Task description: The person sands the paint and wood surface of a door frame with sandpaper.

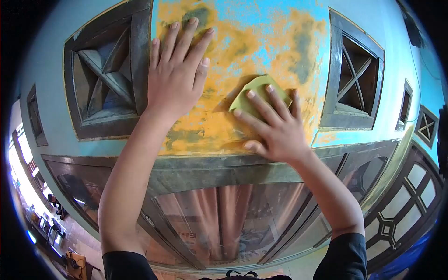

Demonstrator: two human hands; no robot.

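Flat against a wall panel [228,56] patched in orange, blue and grey lies my left hand [177,77], its fingers spread and nothing under them that I can see. To the right, my right hand [275,123] presses a yellow-green sheet [254,95], which looks like sandpaper, onto the same panel. Its fingers are spread over the sheet, and the thumb rests below it. The sheet's upper and left edges stick out past the fingers. Both hands are above a dark wooden beam [224,170].
Dark framed vents with crossed bars flank the panel, one at left [105,70] and one at right [354,77]. Below the beam are glass panes [233,219] with curtains behind. A latticed door [401,205] stands at right. At lower left are a brown bag [76,265] and a person [57,205].
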